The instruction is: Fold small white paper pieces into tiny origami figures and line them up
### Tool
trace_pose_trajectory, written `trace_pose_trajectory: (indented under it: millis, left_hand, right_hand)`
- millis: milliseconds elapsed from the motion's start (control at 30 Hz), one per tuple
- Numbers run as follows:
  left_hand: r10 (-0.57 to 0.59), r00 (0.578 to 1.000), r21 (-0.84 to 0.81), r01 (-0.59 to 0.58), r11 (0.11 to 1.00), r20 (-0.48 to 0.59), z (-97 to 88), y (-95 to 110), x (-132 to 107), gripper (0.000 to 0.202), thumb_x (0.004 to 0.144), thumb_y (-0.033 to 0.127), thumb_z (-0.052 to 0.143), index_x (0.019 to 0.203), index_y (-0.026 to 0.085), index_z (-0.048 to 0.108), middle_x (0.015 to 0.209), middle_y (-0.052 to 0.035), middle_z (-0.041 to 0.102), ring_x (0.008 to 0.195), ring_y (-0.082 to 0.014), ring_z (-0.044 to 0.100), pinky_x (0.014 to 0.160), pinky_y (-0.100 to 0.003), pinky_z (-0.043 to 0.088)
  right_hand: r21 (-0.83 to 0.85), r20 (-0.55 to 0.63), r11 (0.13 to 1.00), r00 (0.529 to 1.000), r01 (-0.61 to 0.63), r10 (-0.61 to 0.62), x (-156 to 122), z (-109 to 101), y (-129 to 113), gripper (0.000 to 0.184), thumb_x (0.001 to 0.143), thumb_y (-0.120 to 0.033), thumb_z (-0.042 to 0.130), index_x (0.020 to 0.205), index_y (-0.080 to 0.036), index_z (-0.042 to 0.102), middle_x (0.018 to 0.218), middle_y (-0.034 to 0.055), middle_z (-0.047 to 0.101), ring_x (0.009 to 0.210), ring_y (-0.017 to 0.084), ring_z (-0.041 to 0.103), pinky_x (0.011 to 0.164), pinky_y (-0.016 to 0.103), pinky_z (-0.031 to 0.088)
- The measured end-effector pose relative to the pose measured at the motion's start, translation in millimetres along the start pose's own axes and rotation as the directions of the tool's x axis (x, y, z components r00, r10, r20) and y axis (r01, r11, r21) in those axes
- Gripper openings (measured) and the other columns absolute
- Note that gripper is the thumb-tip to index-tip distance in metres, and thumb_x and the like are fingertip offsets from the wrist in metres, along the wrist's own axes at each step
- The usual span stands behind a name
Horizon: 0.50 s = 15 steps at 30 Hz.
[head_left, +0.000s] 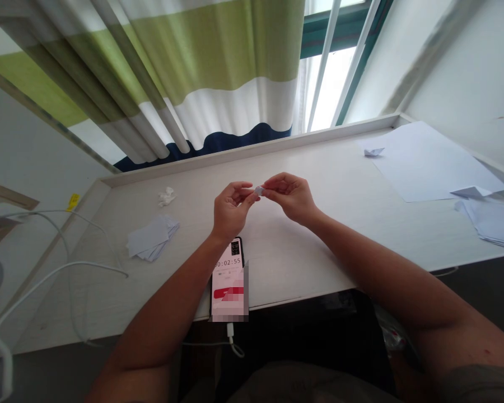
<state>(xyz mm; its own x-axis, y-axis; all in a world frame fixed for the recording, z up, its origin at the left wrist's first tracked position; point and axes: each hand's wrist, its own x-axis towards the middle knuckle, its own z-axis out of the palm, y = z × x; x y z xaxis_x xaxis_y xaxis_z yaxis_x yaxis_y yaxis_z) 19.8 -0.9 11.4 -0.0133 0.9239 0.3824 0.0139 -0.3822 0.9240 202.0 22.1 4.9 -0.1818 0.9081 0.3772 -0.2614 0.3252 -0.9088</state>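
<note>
A small folded piece of white paper (pixel 259 191) is held up between my two hands over the middle of the white desk. My left hand (pixel 232 208) pinches its left side with the thumb, the other fingers curled. From the right, my right hand (pixel 292 196) grips it between thumb and fingertips. The fingers hide part of the paper, so its exact folded shape is hard to make out. Below my left hand lies a phone (pixel 227 280) showing a timer, partly covered by my left forearm.
Left on the desk (pixel 289 257) are a crumpled paper (pixel 167 196) and a stack of paper pieces (pixel 152 238). On the right lie a large white sheet (pixel 432 162), a folded paper piece (pixel 374 151) and more stacked paper (pixel 493 221). A white cable (pixel 59 268) loops at far left.
</note>
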Motion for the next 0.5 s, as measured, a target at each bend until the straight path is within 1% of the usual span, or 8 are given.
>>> trace_pose_trajectory:
  millis: [67, 133, 333, 400, 467, 500]
  left_hand:
    - [-0.005, 1.0, -0.022, 0.005, 1.0, 0.0, 0.6, -0.5, 0.4, 0.045, 0.077, 0.05, 0.097, 0.101, 0.02, 0.073, 0.09, -0.0045, 0.082, 0.084, -0.0201, 0.081, 0.087, -0.038, 0.066]
    - [-0.02, 1.0, -0.041, 0.02, 0.999, 0.006, 0.0, -1.4, 1.1, 0.042, 0.076, 0.048, 0.097, 0.096, 0.019, 0.075, 0.09, -0.0046, 0.082, 0.084, -0.0197, 0.081, 0.088, -0.038, 0.067]
    - [-0.082, 0.997, 0.025, 0.082, 0.996, 0.013, -5.1, -2.9, 2.8, 0.032, 0.076, 0.041, 0.097, 0.091, 0.018, 0.082, 0.091, -0.0067, 0.083, 0.087, -0.0204, 0.079, 0.09, -0.039, 0.066]
    - [-0.069, 0.998, 0.045, 0.068, 0.997, 0.013, -6.0, -1.8, 2.7, 0.026, 0.078, 0.038, 0.095, 0.088, 0.018, 0.083, 0.097, -0.0084, 0.084, 0.092, -0.0212, 0.079, 0.093, -0.04, 0.065]
    - [-0.028, 1.0, 0.074, 0.027, 0.997, 0.009, -5.9, -0.4, 2.2, 0.02, 0.081, 0.035, 0.093, 0.087, 0.018, 0.083, 0.103, -0.0094, 0.084, 0.096, -0.0216, 0.079, 0.095, -0.04, 0.065]
    - [-0.003, 1.0, 0.094, 0.003, 0.996, 0.003, -5.6, 0.1, 1.7, 0.018, 0.082, 0.033, 0.092, 0.087, 0.018, 0.083, 0.104, -0.0095, 0.083, 0.097, -0.0215, 0.078, 0.095, -0.04, 0.064]
  right_hand:
    - [0.046, -0.016, 0.999, 1.0, -0.008, 0.009, 0.7, 0.6, -0.6, 0.047, 0.069, -0.054, 0.102, 0.092, -0.023, 0.075, 0.093, 0.004, 0.084, 0.09, 0.023, 0.081, 0.091, 0.046, 0.068]
    - [0.048, -0.021, 0.999, 1.0, 0.002, -0.001, 1.3, 0.4, -0.6, 0.048, 0.069, -0.053, 0.102, 0.093, -0.023, 0.075, 0.094, 0.0044, 0.083, 0.093, 0.023, 0.08, 0.092, 0.045, 0.068]
    - [-0.08, -0.01, 0.997, 1.0, 0.002, -0.003, 2.5, -4.7, 4.9, 0.045, 0.077, -0.058, 0.095, 0.098, -0.022, 0.078, 0.1, 0.0069, 0.082, 0.097, 0.024, 0.079, 0.094, 0.045, 0.067]
    - [-0.157, -0.017, 0.988, 1.0, -0.001, -0.002, 2.7, -6.8, 6.4, 0.044, 0.079, -0.056, 0.094, 0.1, -0.021, 0.078, 0.102, 0.0073, 0.082, 0.098, 0.024, 0.078, 0.094, 0.045, 0.067]
    - [-0.22, -0.053, 0.975, 0.998, -0.032, 0.021, 2.7, -8.1, 6.8, 0.046, 0.078, -0.054, 0.095, 0.103, -0.021, 0.076, 0.097, 0.0065, 0.081, 0.093, 0.024, 0.078, 0.088, 0.044, 0.068]
    - [-0.219, -0.06, 0.974, 0.997, -0.062, 0.05, 2.6, -8.3, 6.6, 0.047, 0.078, -0.054, 0.095, 0.105, -0.021, 0.075, 0.094, 0.0059, 0.08, 0.088, 0.023, 0.078, 0.084, 0.043, 0.068]
